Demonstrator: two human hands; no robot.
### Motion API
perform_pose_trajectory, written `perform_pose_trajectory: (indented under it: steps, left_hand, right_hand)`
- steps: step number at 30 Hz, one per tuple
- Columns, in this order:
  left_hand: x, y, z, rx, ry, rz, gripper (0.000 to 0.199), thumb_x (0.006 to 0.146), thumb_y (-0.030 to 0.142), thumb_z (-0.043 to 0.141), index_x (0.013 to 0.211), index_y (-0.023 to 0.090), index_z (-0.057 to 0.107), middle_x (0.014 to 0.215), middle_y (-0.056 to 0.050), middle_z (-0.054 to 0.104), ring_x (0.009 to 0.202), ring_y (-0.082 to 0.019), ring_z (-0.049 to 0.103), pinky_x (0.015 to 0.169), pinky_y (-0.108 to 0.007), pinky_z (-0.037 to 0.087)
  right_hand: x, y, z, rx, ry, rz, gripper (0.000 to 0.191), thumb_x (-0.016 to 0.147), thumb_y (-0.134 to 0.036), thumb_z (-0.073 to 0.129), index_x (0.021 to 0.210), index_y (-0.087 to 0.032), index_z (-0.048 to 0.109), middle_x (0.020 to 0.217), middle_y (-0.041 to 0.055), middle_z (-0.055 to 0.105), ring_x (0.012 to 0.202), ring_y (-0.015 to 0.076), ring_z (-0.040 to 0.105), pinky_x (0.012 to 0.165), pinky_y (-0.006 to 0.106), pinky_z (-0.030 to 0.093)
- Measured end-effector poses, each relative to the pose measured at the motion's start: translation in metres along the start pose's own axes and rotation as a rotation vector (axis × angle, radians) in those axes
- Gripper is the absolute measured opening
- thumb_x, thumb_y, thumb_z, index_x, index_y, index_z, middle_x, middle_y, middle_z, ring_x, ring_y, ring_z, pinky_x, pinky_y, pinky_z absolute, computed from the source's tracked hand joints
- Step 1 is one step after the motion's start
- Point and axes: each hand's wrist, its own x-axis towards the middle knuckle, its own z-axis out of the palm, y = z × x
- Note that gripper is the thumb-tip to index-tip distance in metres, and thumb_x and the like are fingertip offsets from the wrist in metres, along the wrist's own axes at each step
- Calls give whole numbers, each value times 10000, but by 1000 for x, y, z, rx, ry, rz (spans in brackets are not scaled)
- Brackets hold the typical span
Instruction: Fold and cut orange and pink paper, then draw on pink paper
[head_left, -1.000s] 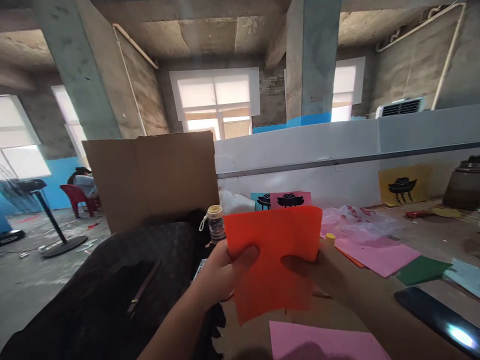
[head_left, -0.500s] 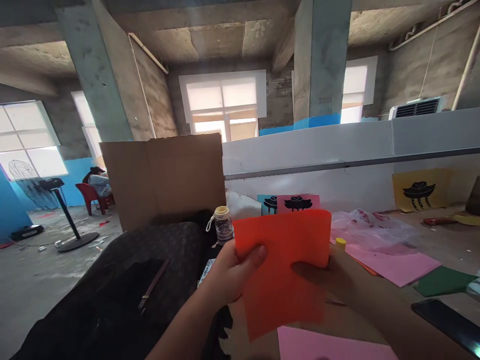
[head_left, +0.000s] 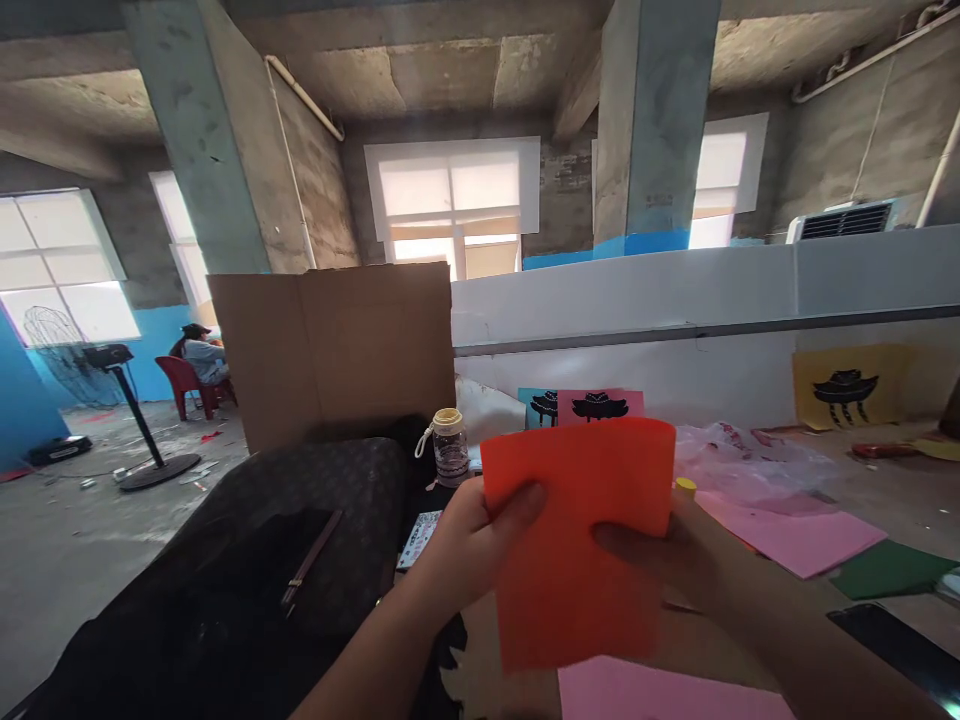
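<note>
An orange-red sheet of paper (head_left: 574, 580) is held up in front of me over the table. My left hand (head_left: 487, 540) grips its left edge, thumb on the near face and fingers behind. On the right edge my right hand (head_left: 652, 545) pinches it in the same way; the fingers of both hands are largely hidden behind the sheet. The paper bends slightly at its top right. Beneath its lower edge lies a pink sheet (head_left: 660, 692) on the brown tabletop.
A jar with a cream lid (head_left: 450, 450) stands beyond my left hand, near a black bag (head_left: 315, 500). On the right lie pink paper (head_left: 810, 540), green paper (head_left: 892, 567), a plastic bag (head_left: 750, 460) and a phone (head_left: 900, 645). A cardboard panel (head_left: 352, 350) rises behind.
The view has shifted slightly, so the hands and sheet sit a little further right. The sheet's lower edge has swung and hangs more level. Both hands keep their hold.
</note>
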Motion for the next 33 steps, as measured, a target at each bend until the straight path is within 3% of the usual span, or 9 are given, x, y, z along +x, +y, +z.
perform_pose_trajectory:
  steps: [5, 12, 16, 21, 25, 29, 33]
  left_hand:
    - [1, 2, 0, -123, -7, -42, 426, 874, 541, 668, 1048, 156, 722, 978, -78, 753, 900, -257, 698, 735, -305, 533]
    - [1, 1, 2, -200, 7, -111, 487, 796, 560, 746, 1049, 144, 732, 946, -95, 764, 874, -255, 722, 708, -287, 546]
    - [0, 0, 3, -221, 0, -117, 454, 810, 539, 743, 1040, 149, 734, 949, -93, 766, 862, -244, 725, 722, -286, 549]
    - [2, -2, 2, -169, -24, -48, 431, 870, 539, 674, 1053, 152, 719, 957, -84, 753, 839, -230, 706, 737, -298, 540]
    - [5, -7, 4, -16, 29, 44, 433, 920, 562, 586, 969, 155, 724, 903, -60, 727, 877, -229, 663, 751, -282, 511]
    - [9, -19, 10, 117, 57, 72, 460, 954, 564, 513, 911, 147, 702, 855, -56, 692, 794, -212, 619, 662, -269, 482]
    - [15, -45, 20, 120, 12, 54, 462, 935, 580, 526, 891, 150, 688, 862, -57, 667, 750, -204, 566, 622, -273, 450]
  right_hand:
    - [-4, -9, -5, -1, -33, 40, 369, 782, -478, 706, 1079, -260, 724, 939, 87, 748, 916, 367, 694, 743, 473, 579]
    - [-1, -3, 1, 34, 35, 16, 477, 729, -476, 754, 1132, -223, 708, 998, 112, 748, 960, 382, 683, 761, 489, 586]
    - [1, -2, 6, 95, -5, -27, 549, 733, -495, 737, 1196, -205, 672, 1018, 113, 746, 986, 364, 684, 785, 477, 584]
    - [-1, -7, 4, 103, 18, -10, 527, 736, -470, 743, 1198, -227, 674, 1052, 116, 744, 1030, 381, 673, 767, 469, 589]
    - [-3, -11, -1, 138, 37, -1, 491, 797, -498, 699, 1189, -207, 643, 1132, 134, 718, 1041, 354, 677, 786, 450, 593]
    - [1, -9, -17, 142, 88, -82, 478, 812, -484, 727, 1190, -225, 591, 1160, 113, 695, 1044, 292, 674, 825, 416, 590]
    - [1, -8, -31, -14, 200, -270, 519, 825, -445, 737, 1274, -281, 536, 1194, 78, 669, 1093, 261, 651, 891, 416, 571]
